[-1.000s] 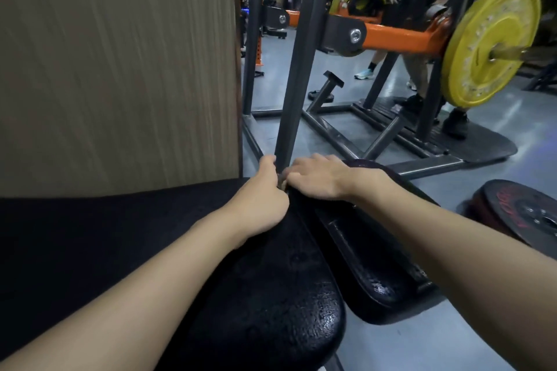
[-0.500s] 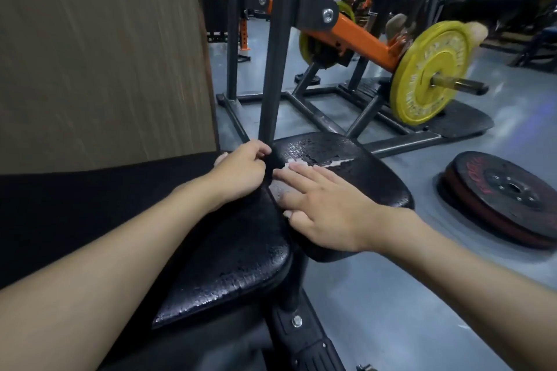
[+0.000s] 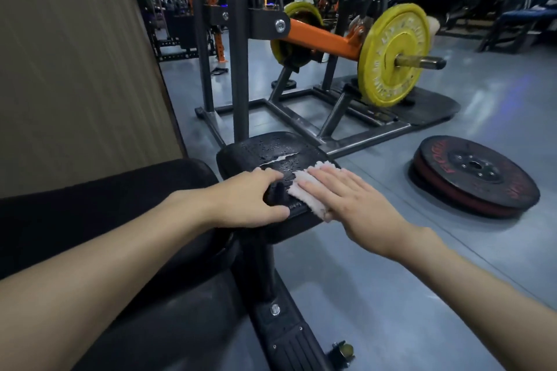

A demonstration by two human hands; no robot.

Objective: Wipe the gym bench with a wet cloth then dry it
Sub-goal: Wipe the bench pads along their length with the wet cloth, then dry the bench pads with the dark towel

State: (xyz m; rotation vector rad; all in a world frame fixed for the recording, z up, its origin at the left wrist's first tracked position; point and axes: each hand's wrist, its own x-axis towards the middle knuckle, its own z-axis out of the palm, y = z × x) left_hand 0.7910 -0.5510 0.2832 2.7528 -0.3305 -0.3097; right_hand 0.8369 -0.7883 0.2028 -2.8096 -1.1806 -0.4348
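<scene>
Leftmost, a wood-grain panel [image 3: 75, 69] stands upright behind the long black back pad [image 3: 90, 208] of the bench.

Left hand [image 3: 250, 202]: fingers curled over the near-left edge of the seat pad [image 3: 271, 147], thumb along its front rim, gripping it.

Seat pad surface: beaded with water droplets, with a pale tear in the covering near the centre.

White cloth [image 3: 301, 200]: lying on the seat pad's right half, just beside the left hand's fingertips, one corner hanging over the near edge.

Right hand [image 3: 355, 199]: flat, palm down, fingers straight and together, pressing on the cloth; nothing is clasped.

Behind the seat, a dark steel frame [image 3: 238, 69] carries an orange arm [image 3: 319, 39] loaded with a yellow weight plate [image 3: 391, 54].

Far right, black plates [image 3: 473, 172] with red lettering lie stacked on the grey floor [image 3: 391, 280], well apart from the bench.
</scene>
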